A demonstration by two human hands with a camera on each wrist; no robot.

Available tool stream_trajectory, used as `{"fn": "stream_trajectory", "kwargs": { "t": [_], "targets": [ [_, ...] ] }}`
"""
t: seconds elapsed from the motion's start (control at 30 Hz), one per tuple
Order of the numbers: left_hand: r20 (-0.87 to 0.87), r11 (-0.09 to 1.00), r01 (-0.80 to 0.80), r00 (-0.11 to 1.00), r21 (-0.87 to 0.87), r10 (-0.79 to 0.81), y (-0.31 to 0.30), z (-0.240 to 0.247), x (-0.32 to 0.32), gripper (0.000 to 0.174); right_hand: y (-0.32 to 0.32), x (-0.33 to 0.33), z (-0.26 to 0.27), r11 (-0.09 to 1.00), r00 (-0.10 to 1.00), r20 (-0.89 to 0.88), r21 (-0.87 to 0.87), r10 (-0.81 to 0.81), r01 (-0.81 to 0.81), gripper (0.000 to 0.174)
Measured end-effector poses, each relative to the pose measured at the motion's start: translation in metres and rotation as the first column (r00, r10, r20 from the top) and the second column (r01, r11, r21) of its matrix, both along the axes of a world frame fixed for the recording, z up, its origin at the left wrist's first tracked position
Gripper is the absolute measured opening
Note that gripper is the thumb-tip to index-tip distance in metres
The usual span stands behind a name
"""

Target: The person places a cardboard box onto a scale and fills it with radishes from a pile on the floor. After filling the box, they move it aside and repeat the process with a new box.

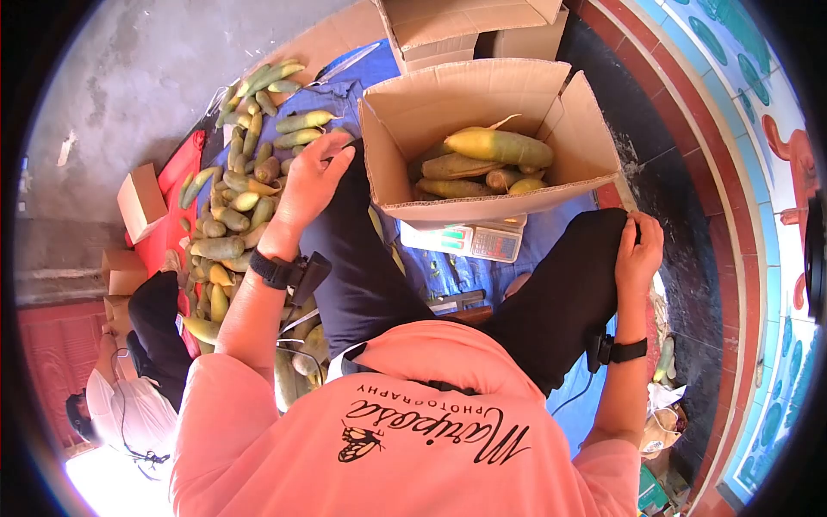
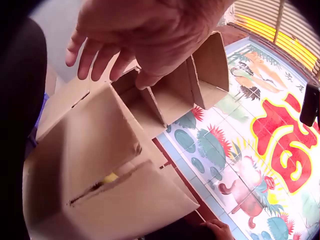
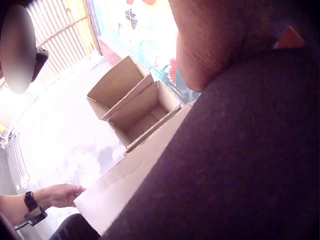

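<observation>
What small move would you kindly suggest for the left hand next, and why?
I would probably have the left hand reach for a loose vegetable just beyond it: the hand looks empty, and bare inner wall shows above the vegetables inside the open box, so there seems to be room for another.

Pink lettered shirt point(image 1: 413, 431), dark trousers point(image 1: 560, 302), black wristbands point(image 1: 274, 271).

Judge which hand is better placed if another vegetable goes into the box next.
Probably the left hand: empty, between the vegetable pile and box; the right hand rests on the knee, farther from the pile.
</observation>
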State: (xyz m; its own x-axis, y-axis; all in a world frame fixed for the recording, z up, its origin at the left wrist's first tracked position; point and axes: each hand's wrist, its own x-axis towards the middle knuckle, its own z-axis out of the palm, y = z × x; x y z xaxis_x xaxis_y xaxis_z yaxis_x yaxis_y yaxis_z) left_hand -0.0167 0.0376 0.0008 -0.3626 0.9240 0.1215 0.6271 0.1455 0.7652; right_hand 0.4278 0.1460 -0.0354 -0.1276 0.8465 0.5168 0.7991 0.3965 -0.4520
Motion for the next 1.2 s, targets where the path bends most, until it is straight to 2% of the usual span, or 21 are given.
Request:
{"fn": "stream_trajectory", "kwargs": {
  "t": [0.17,0.23,0.3,0.37,0.47,0.53,0.6,0.63,0.7,0.73,0.77,0.8,0.83,0.9,0.97,1.0,1.03,1.07,1.1,1.13,1.2],
  "targets": [
    [0.018,1.000,-0.016,1.000,-0.019,0.017,0.003,-0.008,0.017,0.037,-0.002,-0.003,0.007,1.000,0.997,0.073,-0.014,0.000,0.001,0.009],
    [0.045,0.989,0.053,0.998,-0.137,-0.047,0.006,-0.004,0.025,0.032,-0.001,-0.004,0.013,0.999,0.994,0.103,-0.023,0.025,-0.023,0.010],
    [0.022,0.996,0.043,0.999,-0.079,-0.041,0.008,-0.009,0.025,0.031,0.004,-0.003,0.019,0.999,0.990,0.132,-0.030,0.046,-0.042,0.012],
    [-0.128,0.980,-0.045,0.992,-0.195,0.020,0.011,-0.007,0.025,0.035,0.019,0.001,0.026,0.952,0.988,-0.041,-0.267,0.146,-0.152,0.014],
    [-0.229,0.959,-0.036,0.973,-0.281,-0.031,0.022,-0.001,0.023,0.043,0.058,-0.002,0.045,0.886,0.976,-0.137,-0.413,0.169,-0.211,0.024],
    [-0.179,0.954,-0.039,0.984,-0.299,-0.016,0.030,-0.007,0.017,0.047,0.089,-0.008,0.052,0.883,0.970,-0.165,-0.406,0.181,-0.234,0.026],
    [-0.138,0.944,-0.047,0.990,-0.325,0.002,0.035,-0.010,0.016,0.052,0.119,-0.014,0.057,0.711,0.935,-0.202,-0.607,0.292,-0.354,0.033],
    [-0.142,0.950,-0.034,0.990,-0.312,-0.011,0.037,-0.005,0.017,0.052,0.133,-0.018,0.059,0.725,0.938,-0.202,-0.596,0.280,-0.345,0.033],
    [-0.076,0.915,-0.001,0.997,-0.404,-0.033,0.041,0.003,0.021,0.050,0.155,-0.030,0.056,0.634,0.885,0.012,-0.702,0.466,-0.324,0.050],
    [-0.078,0.918,0.015,0.996,-0.396,-0.050,0.042,0.004,0.021,0.050,0.162,-0.035,0.053,0.630,0.867,0.076,-0.718,0.492,-0.295,0.058],
    [0.023,0.903,0.026,1.000,-0.430,-0.017,0.044,0.004,0.020,0.049,0.167,-0.041,0.047,0.626,0.846,0.137,-0.734,0.515,-0.262,0.066],
    [0.122,0.885,0.045,0.992,-0.464,0.013,0.046,0.003,0.019,0.047,0.174,-0.046,0.038,0.662,0.797,0.233,-0.704,0.557,-0.257,0.070],
    [0.115,0.879,0.032,0.993,-0.475,0.027,0.048,0.002,0.017,0.046,0.180,-0.050,0.030,0.696,0.743,0.328,-0.674,0.583,-0.249,0.075],
    [0.106,0.881,0.012,0.993,-0.473,0.044,0.052,-0.008,0.012,0.047,0.187,-0.062,0.022,0.631,0.740,0.360,-0.767,0.569,-0.112,0.070],
    [0.020,0.841,-0.046,0.998,-0.539,0.068,0.055,-0.011,0.007,0.048,0.186,-0.069,0.031,0.521,0.799,0.220,-0.843,0.560,-0.134,0.061],
    [-0.084,0.902,0.009,0.995,-0.431,-0.050,0.054,-0.032,-0.011,0.046,0.180,-0.071,0.046,0.464,0.818,0.150,-0.872,0.556,-0.156,0.053],
    [-0.074,0.878,-0.010,0.997,-0.479,-0.028,0.057,-0.020,-0.003,0.046,0.186,-0.071,0.024,0.531,0.845,0.120,-0.821,0.521,-0.210,0.044],
    [-0.112,0.792,-0.089,0.993,-0.604,0.025,0.060,-0.018,-0.006,0.043,0.186,-0.076,0.028,0.571,0.798,0.241,-0.807,0.553,-0.151,0.037],
    [-0.011,0.846,-0.003,1.000,-0.534,-0.003,0.059,-0.017,-0.005,0.039,0.177,-0.075,0.036,0.593,0.826,0.200,-0.783,0.527,-0.189,0.031],
    [0.072,0.821,-0.012,0.995,-0.571,0.065,0.061,-0.009,0.003,0.034,0.176,-0.076,0.034,0.617,0.833,0.227,-0.770,0.505,-0.164,0.028],
    [0.068,0.793,-0.007,0.996,-0.609,0.062,0.064,-0.003,0.008,0.030,0.174,-0.074,0.033,0.659,0.844,0.238,-0.733,0.480,-0.168,0.025]
  ]
}}
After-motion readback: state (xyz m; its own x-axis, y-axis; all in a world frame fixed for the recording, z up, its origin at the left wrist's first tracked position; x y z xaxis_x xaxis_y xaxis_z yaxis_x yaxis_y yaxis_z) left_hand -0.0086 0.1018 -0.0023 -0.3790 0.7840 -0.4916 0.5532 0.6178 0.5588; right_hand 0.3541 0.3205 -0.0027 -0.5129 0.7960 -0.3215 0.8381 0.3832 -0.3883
